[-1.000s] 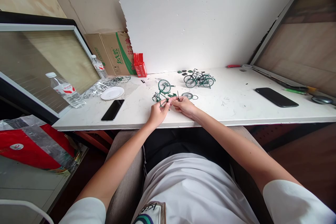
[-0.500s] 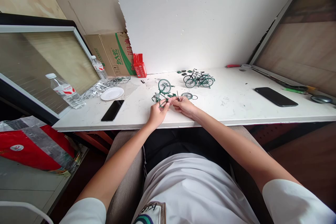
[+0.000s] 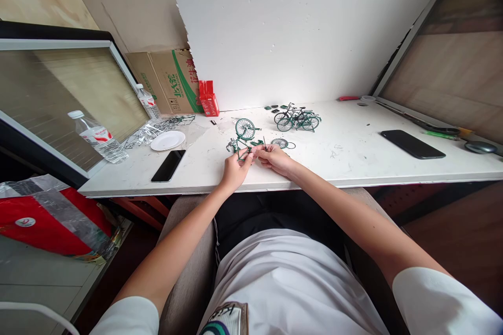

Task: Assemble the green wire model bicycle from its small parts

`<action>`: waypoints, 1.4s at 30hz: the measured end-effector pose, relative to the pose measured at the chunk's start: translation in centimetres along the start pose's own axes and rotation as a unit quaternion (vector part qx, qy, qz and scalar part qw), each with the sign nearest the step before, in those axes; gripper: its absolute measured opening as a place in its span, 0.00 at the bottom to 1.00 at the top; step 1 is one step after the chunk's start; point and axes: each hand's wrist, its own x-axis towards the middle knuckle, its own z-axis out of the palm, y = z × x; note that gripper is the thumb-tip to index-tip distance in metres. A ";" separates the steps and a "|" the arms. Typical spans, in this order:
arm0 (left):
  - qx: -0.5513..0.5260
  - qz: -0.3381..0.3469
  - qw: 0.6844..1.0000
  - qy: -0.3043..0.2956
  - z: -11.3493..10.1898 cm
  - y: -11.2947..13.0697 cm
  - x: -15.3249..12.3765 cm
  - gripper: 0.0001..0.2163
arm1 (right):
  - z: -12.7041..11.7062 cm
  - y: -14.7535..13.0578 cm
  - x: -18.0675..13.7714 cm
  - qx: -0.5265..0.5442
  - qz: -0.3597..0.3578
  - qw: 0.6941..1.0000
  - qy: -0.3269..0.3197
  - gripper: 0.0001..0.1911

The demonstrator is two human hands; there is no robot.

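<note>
Low over the table's front part, a small green model bicycle (image 3: 245, 130) is tipped with one wheel pointing away from me. My left hand (image 3: 236, 168) pinches its frame near the handlebar end. Close against it, my right hand (image 3: 275, 159) has thumb and forefinger pressed together at the bicycle's near end; a thin dark stick-like piece stands up from those fingers. What exactly the right fingertips grip is too small to tell. Just beyond the right hand lie a loose spoked wheel (image 3: 280, 143) and a thin ring (image 3: 291, 145).
Finished-looking model bicycles (image 3: 298, 119) stand farther back. A phone (image 3: 168, 165), white plate (image 3: 167, 141) and water bottle (image 3: 98, 137) are at left, with a red box (image 3: 208, 98) behind. At right lie a black phone (image 3: 412, 144), a mouse (image 3: 480, 147) and a red-handled tool (image 3: 348, 98).
Hardly anything differs. Both hands keep the same hold at the bicycle, and the whole view has shifted very slightly.
</note>
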 end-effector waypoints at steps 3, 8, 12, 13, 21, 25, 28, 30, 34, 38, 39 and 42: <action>-0.004 -0.005 1.000 -0.002 0.0 -0.2 0.0 0.23 | 0.1 -0.1 -0.1 0.000 0.000 1.000 0.002 0.25; -0.002 -0.006 1.000 0.000 -0.1 -0.3 0.1 0.24 | 0.2 0.1 0.0 -0.005 -0.003 1.000 0.004 0.26; 0.010 0.005 1.000 0.005 -0.1 -0.2 0.3 0.22 | 0.3 0.1 0.0 -0.008 -0.010 1.000 0.013 0.26; 0.012 0.006 1.000 0.007 -0.1 -0.2 0.3 0.22 | 0.3 0.1 0.0 -0.008 -0.012 1.000 0.013 0.26; 0.008 0.003 1.000 0.017 0.0 0.1 0.2 0.22 | 0.5 0.1 -0.1 -0.001 -0.012 1.000 0.008 0.26; 0.006 0.001 1.000 0.023 0.0 0.5 0.2 0.21 | 0.5 0.2 -0.2 -0.019 -0.013 1.000 0.003 0.26; 0.008 0.003 1.000 0.027 -0.1 0.6 0.2 0.21 | 0.5 0.1 -0.3 -0.030 -0.015 0.999 -0.004 0.25; 0.007 0.003 1.000 0.030 -0.1 0.5 0.3 0.20 | 0.5 0.1 -0.3 -0.037 -0.019 0.999 -0.007 0.24; -0.006 -0.005 1.000 0.028 -0.1 0.2 0.4 0.20 | 0.6 0.0 -0.3 -0.039 -0.024 0.999 -0.008 0.23; -0.018 -0.016 0.999 0.031 -0.1 0.0 0.4 0.21 | 0.7 -0.1 -0.4 -0.038 -0.022 0.999 -0.005 0.23; -0.022 -0.019 0.999 0.032 -0.1 0.1 0.4 0.21 | 0.7 -0.1 -0.5 -0.038 -0.021 0.999 -0.004 0.23; -0.037 -0.030 0.998 0.030 -0.1 0.2 0.4 0.21 | 0.7 -0.1 -0.5 -0.040 -0.020 0.999 -0.001 0.22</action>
